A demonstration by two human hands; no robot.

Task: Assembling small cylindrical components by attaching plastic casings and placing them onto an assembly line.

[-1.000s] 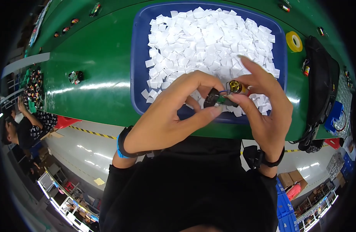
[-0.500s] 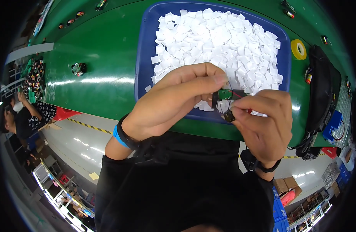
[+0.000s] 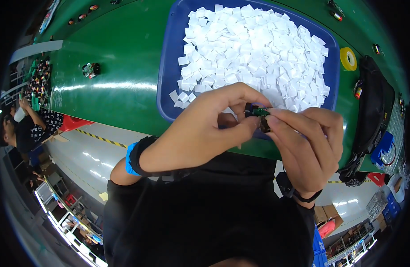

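Note:
A small green circuit board (image 3: 259, 111) with a black end piece is held over the near edge of a blue tray (image 3: 166, 78). My left hand (image 3: 209, 124) closes on the board from the left, thumb below and fingers above. From the right, my right hand (image 3: 309, 144) pinches at the board's other end with thumb and forefinger. A small dark part (image 3: 264, 125) sits just under the board beside the right fingertips; how it is attached is hidden. Many small white square pieces (image 3: 258, 53) fill the tray beneath and beyond my hands.
On the green table (image 3: 116, 102) lie a small circuit assembly (image 3: 91, 70) at left, a yellow tape roll (image 3: 348, 58) and a black bag (image 3: 374, 107) at right. A component pile (image 3: 39, 84) is far left, near another person (image 3: 33, 127).
My left thumb has moved from above the board down to its lower side, and the board has turned. The wires seen before are now mostly hidden. The view has shifted slightly.

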